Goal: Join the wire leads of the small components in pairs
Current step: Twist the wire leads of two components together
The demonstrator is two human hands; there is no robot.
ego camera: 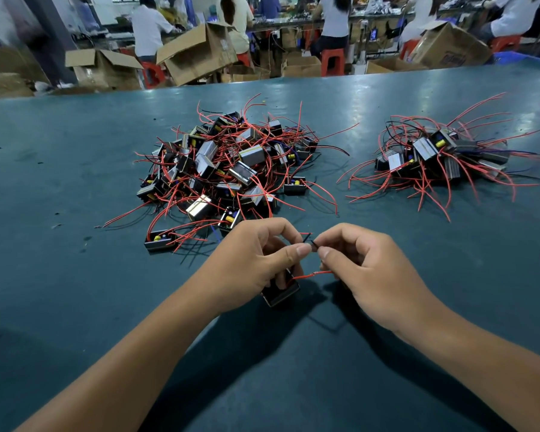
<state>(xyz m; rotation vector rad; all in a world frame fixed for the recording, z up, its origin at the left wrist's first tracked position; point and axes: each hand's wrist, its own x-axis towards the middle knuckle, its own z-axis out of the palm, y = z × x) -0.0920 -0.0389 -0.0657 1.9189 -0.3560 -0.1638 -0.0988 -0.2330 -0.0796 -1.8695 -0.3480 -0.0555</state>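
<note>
My left hand (pixel 256 260) and my right hand (pixel 365 266) meet above the green table (pixel 75 275), near its front middle. Between thumb and forefinger each hand pinches a thin black wire lead (pixel 309 240), and the two lead ends touch between the fingertips. A small black box-shaped component (pixel 279 293) hangs under my left hand, partly hidden by the fingers. Its red lead (pixel 312 274) runs across to my right hand. A large pile of like components with red and black leads (pixel 228 169) lies beyond my hands. A smaller pile (pixel 440 157) sits at the right.
One loose component (pixel 159 241) lies at the near-left edge of the large pile. Beyond the table's far edge stand open cardboard boxes (pixel 197 51) and red stools (pixel 332 60), with several seated people working at benches.
</note>
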